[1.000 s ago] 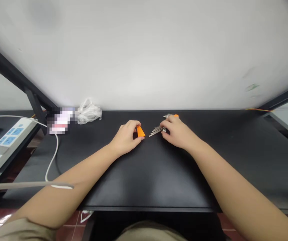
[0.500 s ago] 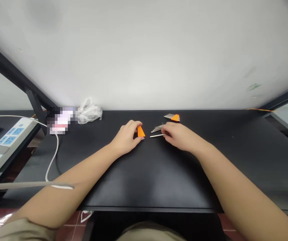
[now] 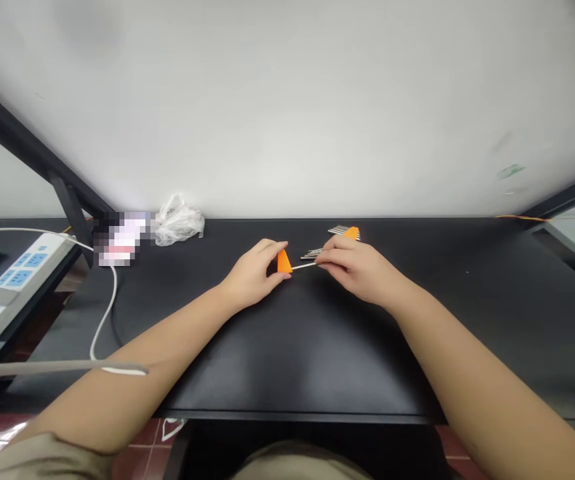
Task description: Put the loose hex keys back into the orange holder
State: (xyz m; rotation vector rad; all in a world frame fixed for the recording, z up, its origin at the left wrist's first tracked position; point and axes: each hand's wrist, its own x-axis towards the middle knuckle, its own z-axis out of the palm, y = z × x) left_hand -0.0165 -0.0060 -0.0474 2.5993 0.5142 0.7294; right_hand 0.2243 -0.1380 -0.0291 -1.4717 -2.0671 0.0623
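My left hand [image 3: 255, 273] is closed around a small orange wedge-shaped holder [image 3: 284, 262], gripped between thumb and fingers just above the table. My right hand [image 3: 350, 267] pinches a thin silver metal rod, which looks like a hex key [image 3: 303, 266]. Its left end meets the lower right corner of the holder; I cannot tell whether it sits inside. Several similar loose keys [image 3: 310, 254] lie just behind, partly hidden by my right fingers. Farther back, a second orange holder [image 3: 352, 233] carries a row of silver keys [image 3: 337, 231].
Everything lies on a black table [image 3: 287, 360] against a pale wall. A crumpled clear plastic bag [image 3: 179, 223] and a pixelated item [image 3: 121, 240] are at the back left. A white cable [image 3: 103, 327] runs near my left forearm, and a power strip [image 3: 20, 273] stands farther left.
My right hand has lifted the hex key and brought its end left to the orange holder. My left hand has stayed nearly in place, shifting slightly right.
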